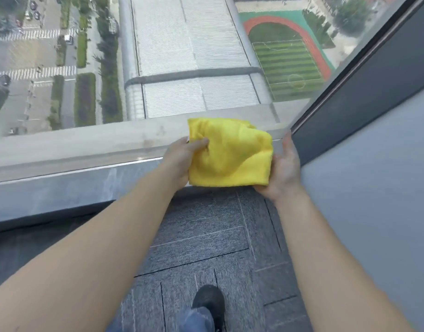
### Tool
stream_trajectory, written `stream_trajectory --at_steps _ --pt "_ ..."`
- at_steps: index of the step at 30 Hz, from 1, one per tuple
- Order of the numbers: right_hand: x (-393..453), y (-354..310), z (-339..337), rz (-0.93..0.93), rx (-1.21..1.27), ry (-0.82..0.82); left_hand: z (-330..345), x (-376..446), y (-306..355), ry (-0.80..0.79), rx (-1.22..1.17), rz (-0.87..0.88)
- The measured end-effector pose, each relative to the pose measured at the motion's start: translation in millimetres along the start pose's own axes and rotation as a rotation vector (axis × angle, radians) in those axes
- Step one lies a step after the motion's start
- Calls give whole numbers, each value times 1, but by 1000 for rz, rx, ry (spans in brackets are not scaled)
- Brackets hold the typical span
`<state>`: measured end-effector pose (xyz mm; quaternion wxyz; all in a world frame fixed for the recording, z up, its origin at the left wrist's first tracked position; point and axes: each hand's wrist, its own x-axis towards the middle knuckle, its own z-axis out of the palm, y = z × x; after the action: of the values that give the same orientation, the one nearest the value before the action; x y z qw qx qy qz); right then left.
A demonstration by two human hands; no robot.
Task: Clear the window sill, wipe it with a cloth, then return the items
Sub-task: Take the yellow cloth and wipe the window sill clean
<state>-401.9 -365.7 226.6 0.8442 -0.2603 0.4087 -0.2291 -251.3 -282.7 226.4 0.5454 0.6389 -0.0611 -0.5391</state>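
Observation:
A folded yellow cloth (230, 154) is held up between both hands, just above the right end of the grey window sill (62, 185). My left hand (182, 159) pinches its left edge, thumb on top. On the other side, my right hand (284, 168) cups the right edge with the fingers behind the fabric. The stretch of sill in view carries no items.
The window glass (158, 68) rises behind the sill, looking far down on streets and a sports field. A dark window frame (364, 75) and a grey wall (373, 200) close off the right. Dark carpet tiles (206, 236) lie below, with my shoe (209, 300) on them.

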Motion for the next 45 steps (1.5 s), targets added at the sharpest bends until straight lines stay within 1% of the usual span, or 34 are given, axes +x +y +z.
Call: stream_trajectory --at_steps 2,4,6,12,14,19,26,31,35,38,45 --pt "-19 -24 30 13 -214 -34 -6 -31 30 47 37 28" --pt "-37 -42 63 1 -414 -13 -16 -61 56 99 39 66" --pt "-56 -53 100 6 -549 -23 -29 -95 81 158 14 95" --pt "-124 -65 224 15 -738 -141 -89 -221 150 393 -60 188" --pt "-150 -61 269 -3 -785 -220 -113 -269 167 480 -87 228" --pt "-230 -30 371 -95 -860 -452 -167 -393 190 772 -108 340" --pt "-369 46 464 -50 -913 -795 -226 -575 164 1146 -157 407" --pt "-467 98 501 -19 -995 -1006 -242 -684 127 1389 -257 424" --pt "-539 139 509 36 -1036 -1193 -233 -761 89 1581 -362 464" --pt "-598 171 506 124 -1057 -1350 -218 -819 55 1742 -412 465" --pt "-748 236 466 232 -1153 -1659 -169 -948 -36 2063 -565 473"
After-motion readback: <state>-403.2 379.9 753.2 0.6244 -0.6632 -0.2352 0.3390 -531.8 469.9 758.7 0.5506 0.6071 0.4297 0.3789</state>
